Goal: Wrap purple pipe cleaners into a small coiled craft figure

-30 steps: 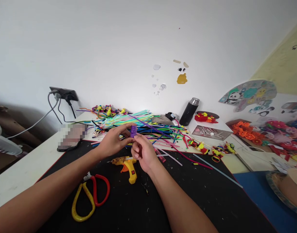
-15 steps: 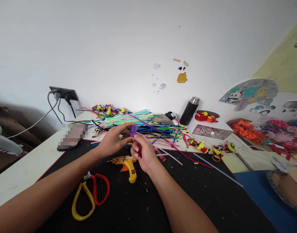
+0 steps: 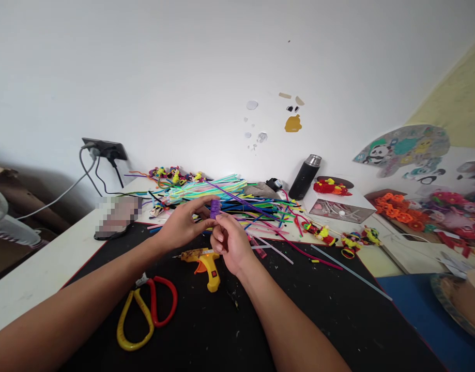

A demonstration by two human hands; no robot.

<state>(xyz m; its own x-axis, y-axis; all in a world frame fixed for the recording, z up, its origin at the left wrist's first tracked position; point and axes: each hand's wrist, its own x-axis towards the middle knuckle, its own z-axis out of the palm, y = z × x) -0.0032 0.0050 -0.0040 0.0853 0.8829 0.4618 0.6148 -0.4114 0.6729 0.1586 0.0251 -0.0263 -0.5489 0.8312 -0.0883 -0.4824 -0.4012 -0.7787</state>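
A small purple coil (image 3: 215, 208), which looks like wound pipe cleaner, is pinched above the black mat. My left hand (image 3: 186, 222) grips it from the left between thumb and fingers. From the right, my right hand (image 3: 230, 242) has its thumb and curled fingers closed on the coil's lower end. Just below the hands lies a yellow hot glue gun (image 3: 209, 268), its nozzle pointing left. Scissors (image 3: 154, 305) with one yellow and one red handle rest nearer to me, under my left forearm. Behind the hands spreads a heap of colourful pipe cleaners (image 3: 206, 188).
A blurred phone-like object (image 3: 119, 216) lies at the left. At the back right stand a black thermos (image 3: 305, 177) and a white box (image 3: 340, 206). Small pipe-cleaner figures (image 3: 318, 232) lie near the mat's right back edge. A translucent glue stick (image 3: 351, 272) crosses the mat (image 3: 299, 310).
The view has shifted very slightly. Both hands keep the same pinch on the purple coil, with hardly any visible movement.
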